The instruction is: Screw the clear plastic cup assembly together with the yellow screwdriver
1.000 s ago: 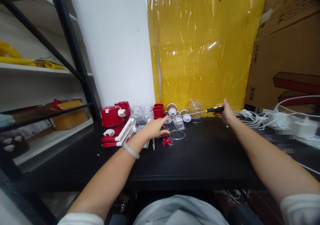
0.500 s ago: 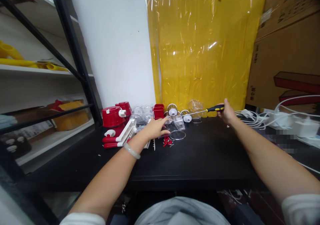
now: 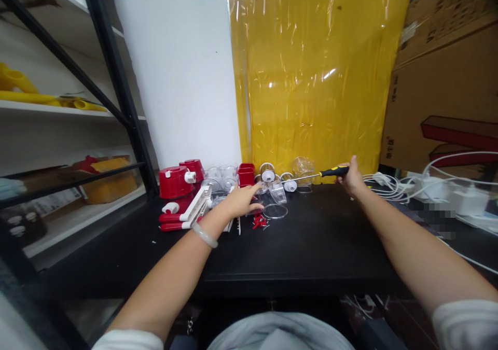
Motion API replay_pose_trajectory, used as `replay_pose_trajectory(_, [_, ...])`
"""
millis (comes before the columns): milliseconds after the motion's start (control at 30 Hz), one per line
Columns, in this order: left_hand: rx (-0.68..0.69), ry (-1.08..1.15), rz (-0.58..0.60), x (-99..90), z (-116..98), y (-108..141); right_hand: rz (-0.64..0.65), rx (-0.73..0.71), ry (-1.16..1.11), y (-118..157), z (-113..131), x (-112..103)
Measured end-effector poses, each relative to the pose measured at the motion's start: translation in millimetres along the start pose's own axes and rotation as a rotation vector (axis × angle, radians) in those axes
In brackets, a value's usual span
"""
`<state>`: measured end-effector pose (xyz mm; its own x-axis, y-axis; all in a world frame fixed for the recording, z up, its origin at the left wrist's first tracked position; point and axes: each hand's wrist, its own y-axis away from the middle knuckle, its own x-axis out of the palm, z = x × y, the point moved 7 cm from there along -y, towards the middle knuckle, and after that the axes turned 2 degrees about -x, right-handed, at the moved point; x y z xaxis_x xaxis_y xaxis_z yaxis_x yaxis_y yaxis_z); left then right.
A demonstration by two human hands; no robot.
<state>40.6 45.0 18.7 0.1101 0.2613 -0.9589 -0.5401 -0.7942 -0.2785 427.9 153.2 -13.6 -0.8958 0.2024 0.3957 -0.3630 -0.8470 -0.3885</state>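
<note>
My right hand is closed round the butt of a screwdriver with a black and yellow handle. Its long steel shaft points left, toward clear plastic cups at the back of the table. My left hand reaches over the parts with thumb and fingers apart; I see nothing held in it. Close to its fingertips lie a clear ring and small red pieces with screws. White and red handled parts lie left of that hand, partly behind the forearm.
Red round housings and a red square container stand along the back of the black table. White cables and adapters spread on the right, before a big cardboard box. A black-framed shelf rises on the left.
The view has shifted slightly. Both hands keep nearly the same places, the right one still gripping the screwdriver and the left one still over the parts.
</note>
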Motion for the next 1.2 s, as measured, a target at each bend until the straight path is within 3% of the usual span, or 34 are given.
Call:
replay_pose_trajectory(133, [-0.007, -0.012, 0.009, 0.4, 0.8, -0.1, -0.073, 0.015, 0.04, 1.7, -5.7, -0.7])
replay_pose_trajectory(367, [-0.006, -0.008, 0.019, -1.1, -1.6, 0.6, -0.084, 0.154, -0.208, 9.6, -6.1, 8.5])
replay_pose_trajectory(633, [-0.004, 0.017, 0.015, -2.1, -2.0, 1.8, -0.083, 0.02, 0.057, 6.0, -6.6, -0.5])
replay_pose_trajectory(900, [-0.016, -0.007, 0.016, -1.8, -0.9, 0.9, -0.012, 0.146, -0.141, 15.0, 0.1, 13.0])
replay_pose_trajectory(1200, [-0.014, 0.012, 0.005, 0.1, 1.2, 0.5, -0.07, 0.043, 0.079, 10.8, 0.1, 6.1])
